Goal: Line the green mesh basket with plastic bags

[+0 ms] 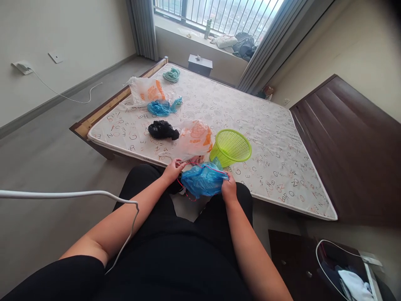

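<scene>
A blue plastic bag point(203, 180) hangs between my hands above my knees, with a thin red string running along its top edge. My right hand point(229, 188) grips the bag's right side. On the left, my left hand point(174, 170) is closed in a pinch on the red string point(191, 162); a loose length dangles below the bag. Right behind the bag, a lime green mesh basket point(232, 147) stands tilted on the mattress. A white and orange plastic bag point(196, 138) lies beside the basket, and a bunched black plastic bag point(163, 130) is left of it.
The mattress point(275, 167) also holds another white and orange bag point(145, 90), a crumpled blue bag point(159, 108) and a coiled teal bundle point(171, 75). A white cable point(78, 193) crosses over my left arm. A dark cabinet point(288, 255) stands at lower right.
</scene>
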A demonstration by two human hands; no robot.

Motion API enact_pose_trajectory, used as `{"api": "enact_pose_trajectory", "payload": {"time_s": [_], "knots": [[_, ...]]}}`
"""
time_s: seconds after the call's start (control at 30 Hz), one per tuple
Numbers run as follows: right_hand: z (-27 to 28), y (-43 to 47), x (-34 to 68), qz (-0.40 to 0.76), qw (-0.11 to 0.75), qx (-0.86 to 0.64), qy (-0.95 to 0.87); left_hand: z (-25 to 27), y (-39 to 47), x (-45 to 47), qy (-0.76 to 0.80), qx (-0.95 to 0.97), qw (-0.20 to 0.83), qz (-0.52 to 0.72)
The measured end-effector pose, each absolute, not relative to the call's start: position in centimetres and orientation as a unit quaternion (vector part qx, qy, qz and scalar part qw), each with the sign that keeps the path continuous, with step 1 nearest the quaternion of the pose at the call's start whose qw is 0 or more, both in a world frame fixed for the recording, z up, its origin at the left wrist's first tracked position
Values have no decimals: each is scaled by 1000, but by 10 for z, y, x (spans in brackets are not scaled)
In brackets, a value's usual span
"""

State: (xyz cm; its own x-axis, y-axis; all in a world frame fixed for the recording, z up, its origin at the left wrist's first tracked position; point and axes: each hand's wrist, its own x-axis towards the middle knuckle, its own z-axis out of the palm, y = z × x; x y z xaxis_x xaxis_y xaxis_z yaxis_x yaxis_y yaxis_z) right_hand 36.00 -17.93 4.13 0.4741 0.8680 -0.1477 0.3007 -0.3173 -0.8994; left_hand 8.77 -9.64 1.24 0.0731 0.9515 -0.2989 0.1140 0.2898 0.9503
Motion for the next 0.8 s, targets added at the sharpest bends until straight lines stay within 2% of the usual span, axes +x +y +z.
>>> {"api": "enact_pose_trajectory", "payload": {"time_s": [0.13,0.27,0.4,0.53,0.6,0.7,0.8], "knots": [[43,-180,346,387,431,-682,-446,4,-114,109,479,616,503,372],[51,-185,336,417,397,-614,-540,-9,-119,128,493,626,506,329],[60,-195,342,302,447,-628,-561,-19,-96,108,578,616,478,242],[62,-198,359,157,509,-693,-485,-21,-68,65,665,593,372,259],[59,-195,368,117,519,-707,-466,-21,-59,47,691,569,354,270],[50,-186,380,102,514,-724,-448,-23,-53,33,713,478,421,294],[37,-178,385,187,437,-768,-429,-21,-56,37,684,388,537,306]]}}
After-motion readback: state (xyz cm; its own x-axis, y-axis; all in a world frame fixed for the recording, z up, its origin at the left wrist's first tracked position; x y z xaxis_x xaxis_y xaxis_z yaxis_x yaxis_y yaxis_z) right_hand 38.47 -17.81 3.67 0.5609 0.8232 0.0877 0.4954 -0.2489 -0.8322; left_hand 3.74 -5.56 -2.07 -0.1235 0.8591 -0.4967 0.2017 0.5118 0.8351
